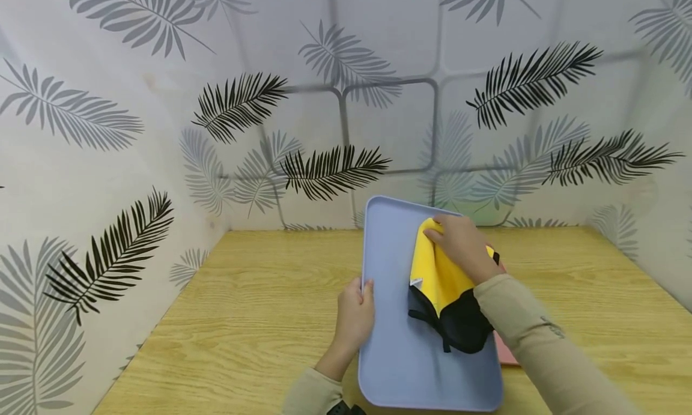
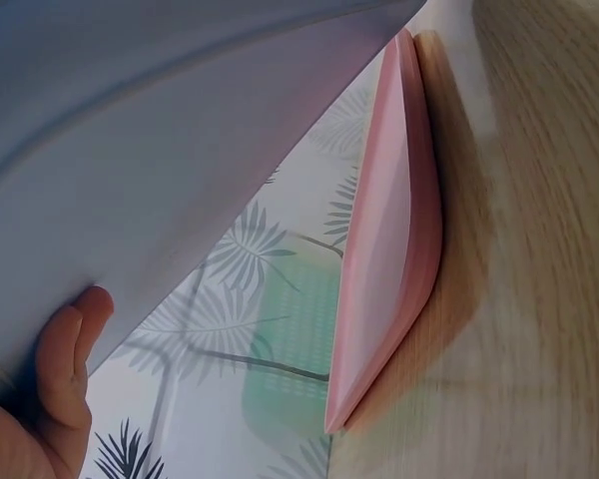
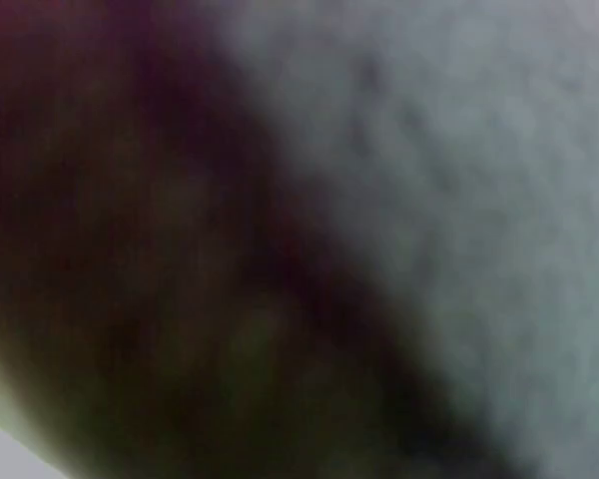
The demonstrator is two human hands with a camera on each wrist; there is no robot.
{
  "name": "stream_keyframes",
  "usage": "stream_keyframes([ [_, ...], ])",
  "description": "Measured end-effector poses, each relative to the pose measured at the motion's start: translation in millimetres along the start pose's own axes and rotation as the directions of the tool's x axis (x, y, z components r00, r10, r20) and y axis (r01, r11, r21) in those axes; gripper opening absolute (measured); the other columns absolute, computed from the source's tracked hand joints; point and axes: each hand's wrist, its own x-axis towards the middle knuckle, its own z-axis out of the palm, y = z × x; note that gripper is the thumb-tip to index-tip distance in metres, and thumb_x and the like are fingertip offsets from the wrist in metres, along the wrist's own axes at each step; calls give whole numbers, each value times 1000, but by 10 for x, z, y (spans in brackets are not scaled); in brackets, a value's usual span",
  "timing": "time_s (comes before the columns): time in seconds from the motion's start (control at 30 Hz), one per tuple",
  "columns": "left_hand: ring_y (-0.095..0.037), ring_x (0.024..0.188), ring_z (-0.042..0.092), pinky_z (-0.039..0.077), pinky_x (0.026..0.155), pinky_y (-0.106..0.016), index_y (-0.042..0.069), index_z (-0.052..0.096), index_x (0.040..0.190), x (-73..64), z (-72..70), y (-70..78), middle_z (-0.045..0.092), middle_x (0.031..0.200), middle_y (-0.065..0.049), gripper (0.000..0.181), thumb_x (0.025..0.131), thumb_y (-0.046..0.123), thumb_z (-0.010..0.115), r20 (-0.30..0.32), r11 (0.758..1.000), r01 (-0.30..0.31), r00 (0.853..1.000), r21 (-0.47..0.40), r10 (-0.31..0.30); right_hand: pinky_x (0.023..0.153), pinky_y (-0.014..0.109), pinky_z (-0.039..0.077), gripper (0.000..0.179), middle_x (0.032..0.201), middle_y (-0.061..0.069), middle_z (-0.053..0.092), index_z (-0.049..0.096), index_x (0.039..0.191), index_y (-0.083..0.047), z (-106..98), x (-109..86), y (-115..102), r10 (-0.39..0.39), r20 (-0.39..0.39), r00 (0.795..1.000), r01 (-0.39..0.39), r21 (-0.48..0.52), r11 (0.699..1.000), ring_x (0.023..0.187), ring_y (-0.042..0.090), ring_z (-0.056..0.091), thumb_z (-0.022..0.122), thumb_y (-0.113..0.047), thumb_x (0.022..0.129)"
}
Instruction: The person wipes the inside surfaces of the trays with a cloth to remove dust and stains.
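In the head view my left hand (image 1: 352,319) grips the left rim of a light blue tray (image 1: 386,343), which is held up off the table. The left wrist view shows curled fingers (image 2: 62,369) against the tray's underside (image 2: 180,200). My right hand (image 1: 462,247) pinches the upper edge of a yellow and black fabric item (image 1: 424,259) over the tray. The item has black straps and a small white tag; its exact kind is unclear. Whether its black part rests on the tray, I cannot tell. The right wrist view is too dark and blurred to read.
A pink tray (image 2: 399,220) sits on the wooden table (image 1: 259,307), mostly hidden behind the blue one in the head view. White leaf-patterned sheets (image 1: 97,175) hang at the back and sides of the table. A pale green shape (image 2: 295,339) shows through the sheet.
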Motion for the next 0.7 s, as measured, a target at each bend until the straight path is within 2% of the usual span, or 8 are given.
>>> stream_keyframes([
  [0.23, -3, 43, 28, 25, 39, -18, -5, 51, 74, -26, 21, 11, 30, 53, 4, 20, 91, 3, 46, 11, 1000, 9, 1000, -15, -8, 65, 40, 46, 28, 88, 18, 62, 60, 99, 4, 30, 33, -213, -42, -30, 999, 41, -22, 999, 71, 30, 56, 60, -21, 86],
  [0.37, -4, 43, 29, 24, 39, -19, -3, 50, 71, -30, 47, 8, 29, 53, 4, 21, 91, 2, 47, 9, 1000, 1, 1000, -10, -1, 60, 38, 47, 27, 88, 17, 63, 61, 99, 4, 33, 25, -324, -50, -36, 998, 49, -14, 999, 68, 28, 57, 61, -20, 85],
  [0.53, -3, 43, 27, 24, 39, -19, -2, 48, 67, -43, 68, -19, 28, 54, 5, 23, 90, 2, 48, 13, 1000, -17, 1000, 6, 16, 60, 36, 48, 28, 88, 15, 63, 61, 99, 3, 80, 12, -427, -69, -54, 996, 68, -17, 998, 67, 25, 56, 62, -21, 85],
  [0.7, -3, 43, 26, 24, 39, -18, 0, 44, 64, -49, 80, -9, 26, 53, 5, 27, 91, 3, 47, 23, 1000, -17, 1000, 8, 17, 52, 30, 42, 24, 74, 10, 59, 61, 93, 0, 101, 22, -533, -98, -80, 992, 98, -15, 995, 58, 21, 50, 63, -22, 84],
])
